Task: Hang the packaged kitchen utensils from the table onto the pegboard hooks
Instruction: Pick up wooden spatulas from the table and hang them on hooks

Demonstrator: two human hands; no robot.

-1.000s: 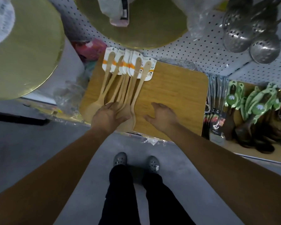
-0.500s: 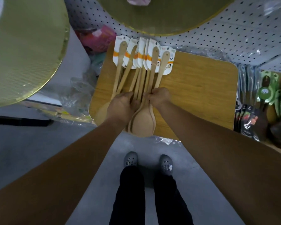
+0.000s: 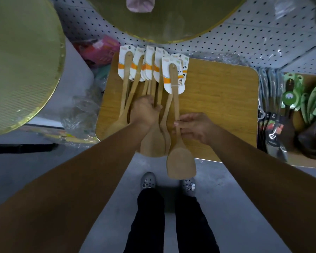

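Observation:
Several wooden spatulas point(image 3: 130, 92) with white and orange card labels lie fanned on a small wooden table point(image 3: 217, 99). My left hand point(image 3: 145, 112) lies on the handles of the pile, fingers curled over them. My right hand point(image 3: 197, 127) pinches the handle of one wooden spatula point(image 3: 177, 128), which is lifted apart from the pile; its blade hangs past the table's front edge and its label points toward the pegboard point(image 3: 244, 39). No pegboard hooks show in this view.
Two large gold round boards point(image 3: 20, 66) hang at the left and top. Crumpled clear plastic point(image 3: 80, 114) lies left of the table. Green and dark packaged utensils point(image 3: 299, 114) fill a box at the right. Grey floor and my shoes are below.
My right hand has drawn one spatula out of the pile, to the right and toward me. My left hand has stayed on the remaining handles.

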